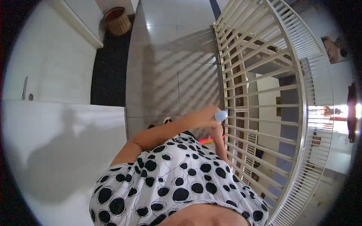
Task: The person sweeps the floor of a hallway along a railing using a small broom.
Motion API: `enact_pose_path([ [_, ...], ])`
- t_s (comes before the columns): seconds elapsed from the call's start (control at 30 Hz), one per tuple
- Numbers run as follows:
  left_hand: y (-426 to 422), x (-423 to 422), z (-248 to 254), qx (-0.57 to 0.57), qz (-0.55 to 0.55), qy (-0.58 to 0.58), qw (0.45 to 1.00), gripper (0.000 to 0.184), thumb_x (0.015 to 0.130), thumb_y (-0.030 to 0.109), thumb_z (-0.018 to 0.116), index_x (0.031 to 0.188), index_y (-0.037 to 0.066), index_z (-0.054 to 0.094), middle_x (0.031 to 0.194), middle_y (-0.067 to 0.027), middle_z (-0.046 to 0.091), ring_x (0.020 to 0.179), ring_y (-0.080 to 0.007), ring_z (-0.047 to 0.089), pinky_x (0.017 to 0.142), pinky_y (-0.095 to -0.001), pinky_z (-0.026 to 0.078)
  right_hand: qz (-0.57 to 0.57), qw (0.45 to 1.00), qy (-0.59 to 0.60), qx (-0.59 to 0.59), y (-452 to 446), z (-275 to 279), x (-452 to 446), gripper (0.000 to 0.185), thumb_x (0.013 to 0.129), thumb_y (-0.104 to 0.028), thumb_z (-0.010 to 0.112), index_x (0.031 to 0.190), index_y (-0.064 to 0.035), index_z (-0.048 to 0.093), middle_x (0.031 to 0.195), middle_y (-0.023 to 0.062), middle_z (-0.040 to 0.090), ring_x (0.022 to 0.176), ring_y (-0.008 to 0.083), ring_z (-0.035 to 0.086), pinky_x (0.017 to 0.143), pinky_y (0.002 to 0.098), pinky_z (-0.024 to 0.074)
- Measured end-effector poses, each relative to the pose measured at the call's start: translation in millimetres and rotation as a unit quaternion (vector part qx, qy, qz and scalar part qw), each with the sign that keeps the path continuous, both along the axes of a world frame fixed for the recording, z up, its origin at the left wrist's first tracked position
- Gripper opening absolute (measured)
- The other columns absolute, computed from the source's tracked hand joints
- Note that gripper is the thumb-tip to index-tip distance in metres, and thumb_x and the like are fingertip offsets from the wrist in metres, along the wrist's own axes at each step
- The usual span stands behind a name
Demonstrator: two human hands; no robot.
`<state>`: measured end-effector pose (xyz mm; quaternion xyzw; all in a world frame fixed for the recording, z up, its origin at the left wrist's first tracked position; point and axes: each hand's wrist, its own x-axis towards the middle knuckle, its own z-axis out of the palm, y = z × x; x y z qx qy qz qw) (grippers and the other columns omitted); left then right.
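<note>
My left hand [206,115], slightly blurred, reaches across my body to the right and closes around a handle with a rounded pale blue end [221,115]. The handle points up towards me, so most of its length is hidden. Just below, my right hand [216,131] is closed, apparently around the same handle; its fingers are partly covered by my left hand. A pink and yellow strip [206,141] shows beside my right wrist, low down; its kind is unclear. Both hands are close to the cream metal railing [264,120].
Grey floor tiles [162,49] stretch ahead between the railing and a white door [49,56]. A dark mat [109,71] lies by the door, with a wicker basket [118,22] beyond it. Past the railing is a lower level. A white wall [75,150] stands at my left.
</note>
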<state>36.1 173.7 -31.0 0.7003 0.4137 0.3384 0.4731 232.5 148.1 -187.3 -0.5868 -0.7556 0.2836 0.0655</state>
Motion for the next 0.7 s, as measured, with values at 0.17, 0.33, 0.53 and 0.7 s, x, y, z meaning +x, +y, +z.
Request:
enact_pose_path([
  [0.17,4,9,13,-0.032,-0.033,0.029,0.999,0.018,0.066,0.018,0.06,0.08,0.006,0.058,0.079,-0.0141,0.059,0.079,-0.0323,0.055,0.069,-0.0401,0.043,0.049,0.974,0.172,0.141,10,-25,-6,0.025,0.073,-0.025,0.062,0.088,-0.0055,0.059,0.083,0.0135,0.06,0.078,0.0298,0.059,0.066,0.0369,0.0469],
  [0.33,12,8,20,0.054,0.052,0.153,0.985,0.016,0.067,0.015,0.059,0.079,0.005,0.055,0.077,-0.0135,0.056,0.081,-0.0301,0.055,0.068,-0.0406,0.045,-0.027,0.922,0.375,0.092,52,-38,-45,0.021,0.076,-0.021,0.059,0.09,-0.0056,0.059,0.082,0.0117,0.06,0.078,0.0274,0.058,0.069,0.0354,0.046],
  [0.53,3,6,-9,0.195,0.156,0.287,0.925,0.015,0.066,0.014,0.059,0.077,0.006,0.053,0.076,-0.0122,0.056,0.08,-0.0292,0.056,0.065,-0.0399,0.046,0.015,0.929,0.301,0.217,101,-25,-94,0.017,0.08,-0.015,0.053,0.092,-0.0056,0.059,0.081,0.0084,0.06,0.078,0.0222,0.057,0.072,0.0326,0.0443],
  [0.7,-9,-23,23,0.19,0.212,0.222,0.933,0.017,0.065,0.013,0.061,0.079,0.006,0.054,0.075,-0.0109,0.056,0.08,-0.0292,0.056,0.062,-0.0391,0.046,0.046,0.938,0.321,0.124,130,29,-113,0.021,0.076,-0.018,0.056,0.089,-0.0024,0.059,0.079,0.0106,0.061,0.076,0.0228,0.058,0.069,0.0306,0.0443],
])
